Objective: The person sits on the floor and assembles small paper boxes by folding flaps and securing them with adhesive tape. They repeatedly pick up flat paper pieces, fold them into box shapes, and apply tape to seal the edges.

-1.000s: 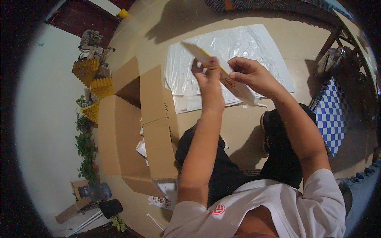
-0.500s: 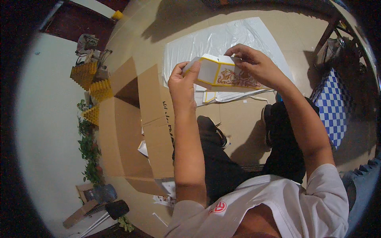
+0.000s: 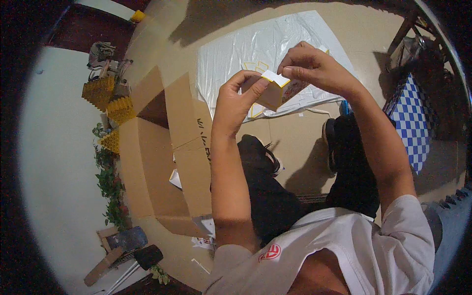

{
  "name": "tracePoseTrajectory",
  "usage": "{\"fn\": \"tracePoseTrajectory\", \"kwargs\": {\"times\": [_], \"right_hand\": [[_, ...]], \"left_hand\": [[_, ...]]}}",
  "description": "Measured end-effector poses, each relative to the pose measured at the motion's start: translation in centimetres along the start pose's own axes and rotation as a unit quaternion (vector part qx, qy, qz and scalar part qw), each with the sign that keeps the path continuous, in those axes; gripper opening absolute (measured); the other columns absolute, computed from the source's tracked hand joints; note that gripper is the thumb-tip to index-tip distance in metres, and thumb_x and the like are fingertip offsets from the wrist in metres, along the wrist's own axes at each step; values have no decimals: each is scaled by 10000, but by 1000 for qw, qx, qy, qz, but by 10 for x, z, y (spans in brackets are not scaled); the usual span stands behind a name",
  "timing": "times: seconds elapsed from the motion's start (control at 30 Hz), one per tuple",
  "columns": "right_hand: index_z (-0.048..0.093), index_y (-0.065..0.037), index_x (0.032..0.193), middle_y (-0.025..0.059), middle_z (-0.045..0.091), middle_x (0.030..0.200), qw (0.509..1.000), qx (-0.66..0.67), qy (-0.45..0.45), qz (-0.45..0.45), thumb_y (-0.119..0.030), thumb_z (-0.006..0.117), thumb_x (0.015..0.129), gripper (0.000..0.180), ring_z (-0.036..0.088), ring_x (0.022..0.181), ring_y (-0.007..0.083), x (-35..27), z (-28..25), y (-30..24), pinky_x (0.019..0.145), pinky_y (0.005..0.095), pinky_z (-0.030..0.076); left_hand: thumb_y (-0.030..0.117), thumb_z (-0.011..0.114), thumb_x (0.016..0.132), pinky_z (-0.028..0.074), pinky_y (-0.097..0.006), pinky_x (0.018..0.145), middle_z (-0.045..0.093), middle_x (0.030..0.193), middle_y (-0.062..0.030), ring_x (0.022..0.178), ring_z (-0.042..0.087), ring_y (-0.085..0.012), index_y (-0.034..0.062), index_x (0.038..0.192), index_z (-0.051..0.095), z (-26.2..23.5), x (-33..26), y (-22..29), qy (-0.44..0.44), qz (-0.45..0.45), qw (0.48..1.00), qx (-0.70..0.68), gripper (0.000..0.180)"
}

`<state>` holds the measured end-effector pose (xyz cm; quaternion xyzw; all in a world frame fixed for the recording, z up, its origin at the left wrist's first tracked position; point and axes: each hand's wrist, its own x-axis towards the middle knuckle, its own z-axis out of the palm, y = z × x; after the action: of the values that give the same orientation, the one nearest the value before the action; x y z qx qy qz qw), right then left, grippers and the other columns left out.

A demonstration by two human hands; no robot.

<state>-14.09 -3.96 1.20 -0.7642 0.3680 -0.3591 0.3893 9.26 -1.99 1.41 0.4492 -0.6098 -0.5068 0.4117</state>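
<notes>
Spreading beneath both raised hands, the tan floor [image 3: 305, 142] is seen from above, with the person seated on it. A large open cardboard box [image 3: 167, 147] is laid flat just to the left of the left hand, its flaps folded outward. Beyond the hands, a clear plastic sheet [image 3: 246, 49] is spread on the floor, and flat yellow-edged card pieces [image 3: 255, 66] are seen lying on it, partly hidden behind the fingers. A blue-and-white checked cloth [image 3: 415, 123] is draped well to the right of the right hand, by a dark chair frame. Stacks of yellow folded boxes [image 3: 110, 101] are piled far to the left of the left hand, near a strand of green leaves [image 3: 110, 182] along the wall.

A small paper box [image 3: 273, 91], white with yellow edges, is held in the air between the two hands, above the near edge of the plastic sheet. The left hand [image 3: 236, 101] is closed around the box's left side, thumb and fingers pressed against it. The right hand [image 3: 312, 66] is pinched together on the box's white top flap, fingertips meeting at the upper edge. The two hands are nearly touching over the box.
</notes>
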Motion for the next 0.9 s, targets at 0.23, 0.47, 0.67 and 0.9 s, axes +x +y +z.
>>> {"fn": "tracePoseTrajectory", "kwargs": {"times": [0.23, 0.47, 0.67, 0.9], "right_hand": [[679, -75, 883, 21, 567, 893, 997, -37, -41, -53, -278, 659, 868, 205, 466, 1006, 198, -3, -6, 1, 889, 338, 397], [671, -71, 793, 17, 548, 794, 983, -138, -55, -110, -196, 690, 814, 129, 463, 983, 228, -2, -11, -1, 897, 361, 374], [659, -69, 761, 40, 555, 791, 955, -243, -72, -154, -127, 699, 745, 72, 481, 1000, 257, -2, -9, 7, 932, 398, 370], [688, -130, 949, 91, 628, 985, 884, -355, 110, -284, -229, 664, 783, 195, 531, 1082, 302, 16, 3, 23, 975, 392, 398]], "left_hand": [[171, 736, 828, 469, -253, 749, 637, 864, -27, 814, 572, -90, 24, 943, 635, 9, -6, -2, -70, -48, 993, -78, 212], [153, 759, 799, 438, -241, 770, 649, 876, -17, 815, 580, -94, 33, 949, 649, 18, -6, -11, -76, -104, 986, -109, 222], [147, 768, 780, 444, -252, 769, 659, 832, -19, 792, 591, -101, 19, 906, 667, 30, -5, -10, -71, -155, 984, -41, 206], [75, 729, 795, 468, -240, 747, 667, 850, -49, 770, 605, -123, -5, 922, 657, 49, 2, -24, 31, -161, 978, -127, 167]]}}
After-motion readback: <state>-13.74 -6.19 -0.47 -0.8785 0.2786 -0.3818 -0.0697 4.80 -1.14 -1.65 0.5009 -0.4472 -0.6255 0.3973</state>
